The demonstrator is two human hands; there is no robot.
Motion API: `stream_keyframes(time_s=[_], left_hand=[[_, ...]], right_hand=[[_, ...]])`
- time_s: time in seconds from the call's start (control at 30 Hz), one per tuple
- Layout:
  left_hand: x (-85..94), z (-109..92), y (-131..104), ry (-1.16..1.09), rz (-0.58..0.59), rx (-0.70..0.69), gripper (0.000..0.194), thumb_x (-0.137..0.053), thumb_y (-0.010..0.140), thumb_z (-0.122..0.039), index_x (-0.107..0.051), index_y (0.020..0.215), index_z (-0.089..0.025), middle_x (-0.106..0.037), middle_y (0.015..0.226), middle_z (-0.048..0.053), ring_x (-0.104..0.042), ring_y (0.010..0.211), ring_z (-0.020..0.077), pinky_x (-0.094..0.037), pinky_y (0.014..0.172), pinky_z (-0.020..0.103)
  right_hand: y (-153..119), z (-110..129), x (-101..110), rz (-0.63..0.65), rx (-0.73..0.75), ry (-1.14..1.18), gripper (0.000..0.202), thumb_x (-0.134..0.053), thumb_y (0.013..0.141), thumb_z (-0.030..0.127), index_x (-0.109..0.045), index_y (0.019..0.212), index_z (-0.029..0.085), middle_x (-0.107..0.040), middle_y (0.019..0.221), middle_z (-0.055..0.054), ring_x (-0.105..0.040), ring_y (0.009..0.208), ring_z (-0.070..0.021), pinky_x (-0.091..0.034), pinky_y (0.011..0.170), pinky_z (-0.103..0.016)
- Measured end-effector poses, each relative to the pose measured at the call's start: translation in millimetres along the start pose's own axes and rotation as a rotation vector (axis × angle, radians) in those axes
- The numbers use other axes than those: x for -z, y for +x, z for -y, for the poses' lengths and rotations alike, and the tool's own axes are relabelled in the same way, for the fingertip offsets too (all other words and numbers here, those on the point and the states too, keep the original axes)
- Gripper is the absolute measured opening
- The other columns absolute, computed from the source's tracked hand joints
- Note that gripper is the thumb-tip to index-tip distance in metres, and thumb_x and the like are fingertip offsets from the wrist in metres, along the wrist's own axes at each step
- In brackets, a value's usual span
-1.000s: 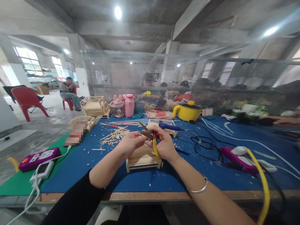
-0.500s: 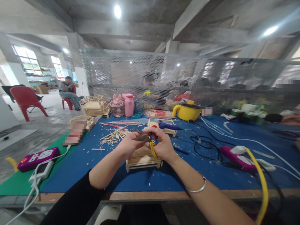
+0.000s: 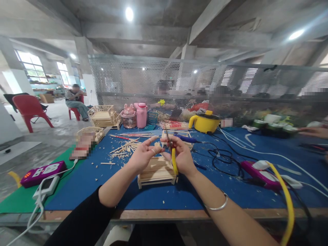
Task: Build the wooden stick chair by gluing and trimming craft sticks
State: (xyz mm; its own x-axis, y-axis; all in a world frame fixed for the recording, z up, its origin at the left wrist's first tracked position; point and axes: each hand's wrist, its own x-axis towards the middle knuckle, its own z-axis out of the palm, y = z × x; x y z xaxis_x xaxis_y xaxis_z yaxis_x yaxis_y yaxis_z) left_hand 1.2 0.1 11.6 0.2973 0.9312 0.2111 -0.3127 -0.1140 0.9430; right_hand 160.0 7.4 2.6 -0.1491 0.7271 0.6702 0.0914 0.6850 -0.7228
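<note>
My right hand [image 3: 183,157] is closed around pliers [image 3: 174,159] with yellow handle grips, their dark jaws pointing up and away from me. Opposite it, my left hand [image 3: 142,155] has its fingers parted, pointing toward the right hand; a ring shows on one finger. The fingertips of both hands come close together, and I see nothing clearly held in the left. Below them a small slatted piece of wooden stick furniture [image 3: 155,171] stands on the blue table cover. Its back part is partly hidden by my hands.
Loose sticks [image 3: 125,148] and offcuts lie left of my hands. A blue glue gun [image 3: 187,138] lies behind my right hand, with black cable [image 3: 222,153] beyond. A yellow pot [image 3: 205,123], pink jug [image 3: 141,115] and purple power strips [image 3: 42,174] stand around. Mesh partition [image 3: 143,78] behind.
My hands have moved apart slightly. The pliers have turned from pointing left across my left hand to pointing upward in my right hand, away from the left fingers.
</note>
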Motion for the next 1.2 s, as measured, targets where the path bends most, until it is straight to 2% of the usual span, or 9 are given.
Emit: stream_keyframes(time_s=[0.07,0.17,0.23,0.33,0.47,0.63,0.87,1.03,1.2], left_hand=[[0.6,0.3,0.0,-0.010,-0.036,0.015,0.067,-0.080,0.061,-0.040,-0.057,0.118,-0.013,-0.072,0.072,0.003,-0.067,0.085,0.0183,-0.043,0.086,0.030],[-0.6,0.1,0.0,-0.014,-0.072,0.027,0.049,-0.082,0.056,-0.041,-0.066,0.093,-0.013,-0.073,0.077,0.005,-0.066,0.084,0.0180,-0.044,0.086,0.030],[-2.0,-0.4,0.1,-0.034,-0.084,0.043,0.042,-0.084,0.054,-0.041,-0.067,0.082,-0.014,-0.073,0.076,0.004,-0.066,0.080,0.0164,-0.045,0.084,0.029],[-2.8,-0.1,1.0,-0.115,-0.082,0.069,0.041,-0.085,0.051,-0.040,-0.065,0.075,-0.013,-0.071,0.072,0.003,-0.066,0.076,0.0138,-0.046,0.085,0.028],[-1.0,2.4,3.1,-0.183,-0.070,0.079,0.037,-0.085,0.054,-0.036,-0.065,0.075,-0.013,-0.071,0.074,0.003,-0.066,0.075,0.0135,-0.046,0.086,0.028],[0.9,2.5,3.8,-0.191,-0.075,0.080,0.036,-0.085,0.052,-0.035,-0.066,0.072,-0.013,-0.072,0.073,0.004,-0.067,0.074,0.0135,-0.047,0.085,0.029],[1.4,1.2,4.4,-0.107,-0.110,0.033,0.040,-0.085,0.048,-0.041,-0.069,0.073,-0.014,-0.072,0.073,0.004,-0.066,0.073,0.0148,-0.047,0.082,0.030],[5.4,2.3,6.9,-0.017,-0.221,-0.036,0.040,-0.085,0.050,-0.040,-0.072,0.077,-0.014,-0.073,0.075,0.004,-0.064,0.074,0.0140,-0.047,0.079,0.027],[8.0,1.6,7.0,-0.077,-0.243,0.034,0.045,-0.085,0.046,-0.042,-0.071,0.080,-0.015,-0.073,0.074,0.004,-0.066,0.071,0.0140,-0.048,0.077,0.028]], right_hand=[[3.0,2.1,4.8,-0.045,-0.027,0.038,0.045,-0.070,0.064,0.016,-0.054,0.105,0.023,-0.066,0.099,-0.004,-0.056,0.079,-0.0145,-0.048,0.072,-0.028],[6.2,1.6,9.4,-0.105,-0.056,0.073,0.045,-0.070,0.063,0.016,-0.054,0.104,0.024,-0.065,0.093,-0.001,-0.053,0.072,-0.0120,-0.047,0.068,-0.026],[6.4,-0.8,9.8,-0.112,-0.059,0.067,0.045,-0.071,0.063,0.017,-0.054,0.103,0.024,-0.065,0.089,-0.001,-0.053,0.070,-0.0116,-0.046,0.066,-0.026],[4.3,-5.0,8.1,-0.082,-0.039,0.031,0.045,-0.073,0.063,0.019,-0.054,0.103,0.023,-0.064,0.086,0.000,-0.054,0.070,-0.0124,-0.047,0.066,-0.026],[1.4,-9.8,5.6,-0.048,-0.014,0.008,0.047,-0.074,0.063,0.020,-0.054,0.105,0.023,-0.065,0.086,-0.002,-0.060,0.076,-0.0152,-0.050,0.073,-0.031],[0.4,-14.0,5.1,-0.054,-0.006,-0.015,0.046,-0.074,0.064,0.020,-0.054,0.106,0.022,-0.065,0.086,-0.002,-0.061,0.079,-0.0159,-0.050,0.075,-0.031],[-1.5,-10.0,5.0,-0.083,0.015,-0.079,0.037,-0.066,0.074,0.026,-0.055,0.110,0.023,-0.062,0.079,0.001,-0.060,0.069,-0.0132,-0.051,0.066,-0.026],[-3.0,-10.3,6.7,-0.085,0.048,-0.182,0.030,-0.065,0.075,0.024,-0.059,0.104,0.022,-0.062,0.076,0.001,-0.060,0.066,-0.0128,-0.051,0.065,-0.025],[-2.5,-13.2,8.6,-0.092,0.042,-0.226,0.034,-0.067,0.073,0.021,-0.058,0.106,0.021,-0.063,0.076,0.001,-0.061,0.065,-0.0129,-0.051,0.061,-0.024]])
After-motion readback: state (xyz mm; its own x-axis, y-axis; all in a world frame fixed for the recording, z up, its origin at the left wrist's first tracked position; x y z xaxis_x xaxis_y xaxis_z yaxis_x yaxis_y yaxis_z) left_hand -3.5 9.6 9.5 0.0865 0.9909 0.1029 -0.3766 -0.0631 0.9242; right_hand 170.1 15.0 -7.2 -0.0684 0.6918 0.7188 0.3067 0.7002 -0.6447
